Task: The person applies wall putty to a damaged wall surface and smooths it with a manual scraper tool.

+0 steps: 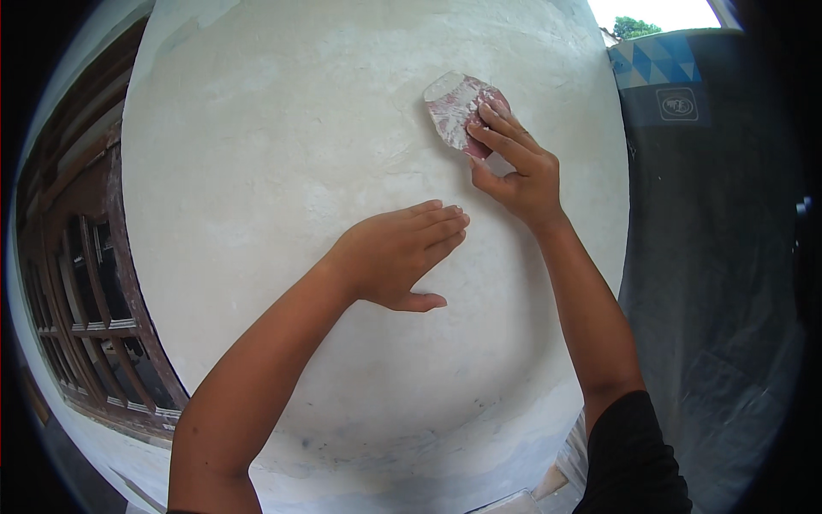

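A white plastered wall (257,171) with patchy, smeared areas fills the middle of the view. High on its right part, my right hand (522,171) holds a flat reddish piece (455,111) with rounded corners, its face streaked with white paste or powder. The fingers lie over its right edge, with the thumb below; what kind of tool it is I cannot make out. My left hand (398,253) is lower and to the left, fingers stretched together and thumb apart, holding nothing. It is at the wall's surface; whether the palm touches I cannot tell.
A brown wooden window frame (120,257) with dark panes borders the wall at left. On the right hangs a dark sheet (702,223) with a blue patterned patch (655,62). Pale plastic sheeting (575,454) lies at the wall's foot, lower right.
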`<state>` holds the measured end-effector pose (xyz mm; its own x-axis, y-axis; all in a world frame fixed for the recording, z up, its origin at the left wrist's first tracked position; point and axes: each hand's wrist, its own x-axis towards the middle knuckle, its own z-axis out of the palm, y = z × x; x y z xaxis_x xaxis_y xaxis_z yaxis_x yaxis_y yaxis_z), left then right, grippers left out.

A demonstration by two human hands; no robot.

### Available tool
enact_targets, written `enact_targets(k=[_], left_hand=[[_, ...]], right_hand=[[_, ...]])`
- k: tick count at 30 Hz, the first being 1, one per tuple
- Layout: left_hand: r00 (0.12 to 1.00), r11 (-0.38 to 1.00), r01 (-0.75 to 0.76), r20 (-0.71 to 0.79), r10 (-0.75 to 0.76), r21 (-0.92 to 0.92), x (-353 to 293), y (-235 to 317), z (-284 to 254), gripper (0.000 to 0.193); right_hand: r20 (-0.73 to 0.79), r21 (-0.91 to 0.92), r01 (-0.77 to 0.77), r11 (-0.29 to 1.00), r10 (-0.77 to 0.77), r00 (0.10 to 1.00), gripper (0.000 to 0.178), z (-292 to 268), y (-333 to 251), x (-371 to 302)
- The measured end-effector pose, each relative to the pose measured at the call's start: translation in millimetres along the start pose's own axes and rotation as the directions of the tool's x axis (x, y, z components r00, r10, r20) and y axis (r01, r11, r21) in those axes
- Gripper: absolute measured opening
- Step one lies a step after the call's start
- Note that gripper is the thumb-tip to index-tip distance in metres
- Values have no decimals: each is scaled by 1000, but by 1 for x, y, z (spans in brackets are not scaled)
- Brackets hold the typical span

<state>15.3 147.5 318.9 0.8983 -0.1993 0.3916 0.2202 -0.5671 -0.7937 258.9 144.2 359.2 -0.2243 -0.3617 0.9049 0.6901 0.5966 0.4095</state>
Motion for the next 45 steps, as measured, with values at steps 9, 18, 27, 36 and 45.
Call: enact_targets(k=[9,18,27,36,45], left_hand=[[1000,1000,22,11,-22,14,-3,-1,-3,75],[1000,1000,7,-12,-7,5,-2,0,0,74],[1000,1000,-6,-10,6,12,-2,-1,-1,75],[1000,1000,11,-1,-11,6,-3,-1,-1,75],[1000,1000,-2,1,2,3,-1,-1,-1,74]], right_hand=[[75,-13,12,1000,-11,997,39,-8,-1,-45],[109,-35,-25,999,28,994,39,4,-10,-8],[11,-61,-7,998,7,1000,39,-14,-9,-32],[102,-98,-5,995,15,995,40,-11,-3,-57],[43,-64,-15,998,18,999,40,2,-6,-29]])
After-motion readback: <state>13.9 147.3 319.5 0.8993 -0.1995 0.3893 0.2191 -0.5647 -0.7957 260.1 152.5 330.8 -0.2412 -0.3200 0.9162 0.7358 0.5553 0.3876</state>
